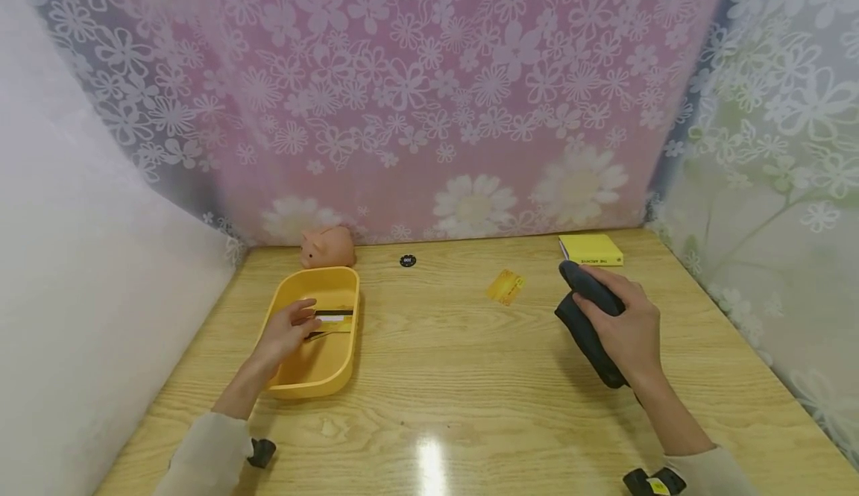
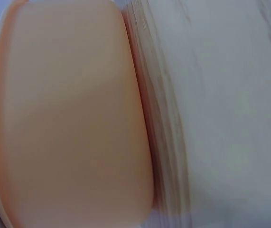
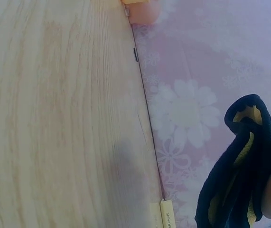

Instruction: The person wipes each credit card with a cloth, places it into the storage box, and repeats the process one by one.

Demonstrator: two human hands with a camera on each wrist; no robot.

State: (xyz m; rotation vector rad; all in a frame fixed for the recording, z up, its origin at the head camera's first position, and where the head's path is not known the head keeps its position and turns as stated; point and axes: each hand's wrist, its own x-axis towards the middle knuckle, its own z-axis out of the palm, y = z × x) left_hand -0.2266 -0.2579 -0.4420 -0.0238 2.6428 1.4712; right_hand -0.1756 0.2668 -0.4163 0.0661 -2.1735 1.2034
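In the head view my left hand (image 1: 287, 330) reaches over the rim into a yellow tray (image 1: 315, 390). Its thumb and fingers are spread apart, with the tips at the left edge of some bank cards (image 1: 338, 319) in the tray. Whether they touch the cards is hard to tell. My right hand (image 1: 627, 324) grips a dark fabric pouch (image 1: 592, 339) above the table's right side. The right wrist view shows folded layers of this pouch (image 3: 230, 175) with yellow lining. In the left wrist view only the tray's outer wall (image 2: 73, 114) and the table appear.
Behind the tray stands a pink piggy bank (image 1: 329, 248). A black poker chip (image 1: 408, 260) and a gold card (image 1: 506, 287) lie on the wooden table (image 1: 436, 354). A yellow book (image 1: 592, 248) sits at the back right. Flowered cloth (image 1: 429, 108) hangs behind.
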